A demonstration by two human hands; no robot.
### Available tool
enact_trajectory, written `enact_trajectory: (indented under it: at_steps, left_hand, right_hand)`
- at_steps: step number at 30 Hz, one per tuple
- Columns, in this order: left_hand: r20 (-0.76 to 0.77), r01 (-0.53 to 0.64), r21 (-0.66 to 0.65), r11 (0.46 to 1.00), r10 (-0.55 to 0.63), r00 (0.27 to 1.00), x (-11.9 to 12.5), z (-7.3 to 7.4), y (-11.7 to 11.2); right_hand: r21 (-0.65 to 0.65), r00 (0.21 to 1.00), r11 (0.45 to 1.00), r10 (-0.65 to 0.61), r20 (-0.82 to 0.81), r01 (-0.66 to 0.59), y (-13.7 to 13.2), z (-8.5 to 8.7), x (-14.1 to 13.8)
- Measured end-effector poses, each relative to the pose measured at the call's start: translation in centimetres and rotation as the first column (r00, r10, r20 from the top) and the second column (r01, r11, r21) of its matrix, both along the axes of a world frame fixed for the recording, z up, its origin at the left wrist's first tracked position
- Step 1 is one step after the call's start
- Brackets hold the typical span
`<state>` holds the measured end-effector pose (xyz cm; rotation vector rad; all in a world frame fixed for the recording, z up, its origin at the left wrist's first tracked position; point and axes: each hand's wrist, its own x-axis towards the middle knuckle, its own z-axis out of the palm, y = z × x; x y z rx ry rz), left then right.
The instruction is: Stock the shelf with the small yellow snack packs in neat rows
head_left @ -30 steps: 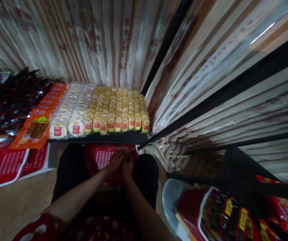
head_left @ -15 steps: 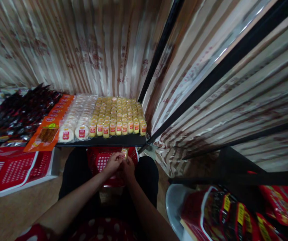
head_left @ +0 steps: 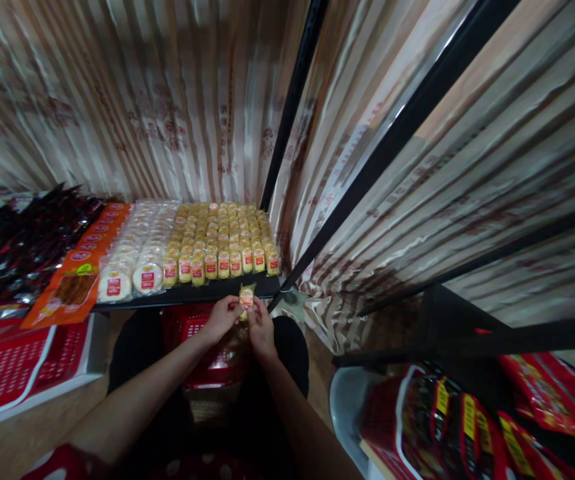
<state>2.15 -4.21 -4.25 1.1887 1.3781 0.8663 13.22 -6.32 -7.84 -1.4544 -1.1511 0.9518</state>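
A small yellow wrapped snack pack (head_left: 246, 297) with a red and white label is held upright between my two hands, just in front of the shelf edge. My left hand (head_left: 223, 319) pinches its left side. On its right side my right hand (head_left: 261, 328) grips it with thumb and fingers. Beyond them, rows of matching yellow snack packs (head_left: 222, 247) stand on the black shelf (head_left: 187, 292). Clear-wrapped white round cakes (head_left: 130, 260) line up to their left. Below my hands, between my knees, sits a red plastic basket (head_left: 210, 377), partly hidden by my arms.
An orange snack bag (head_left: 75, 273) and dark shiny packets (head_left: 27, 247) lie farther left on the shelf. Another red basket (head_left: 7, 363) is at lower left. Black metal posts (head_left: 292, 107) and striped curtain sheeting (head_left: 177, 100) rise behind. A grey tub (head_left: 350, 400) stands at right.
Both hands have raised the yellow snack pack from over the basket to the shelf edge, its label now showing. The view has shifted slightly, moving the shelf left and down.
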Motion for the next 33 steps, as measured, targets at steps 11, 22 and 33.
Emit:
enact_trajectory:
  at_steps: [11, 22, 33]
  left_hand:
    - [-0.245, -0.11, 0.178, 0.978, 0.152, 0.957, 3.6, 1.1, 6.9]
    - [-0.397, -0.109, 0.243, 0.964, 0.201, 0.896, 5.6, 1.8, 8.6]
    - [-0.406, -0.115, 0.399, 0.91, 0.287, 0.868, 5.8, 0.9, 8.1]
  right_hand:
    - [0.246, 0.884, 0.969, -0.134, 0.448, 0.022, 2.7, 2.6, -0.3]
    - [0.247, 0.894, 0.969, -0.125, 0.43, 0.017, 5.5, 1.1, 1.0]
    - [0.354, 0.834, 0.935, -0.173, 0.525, -0.029, 6.2, 0.3, 1.5]
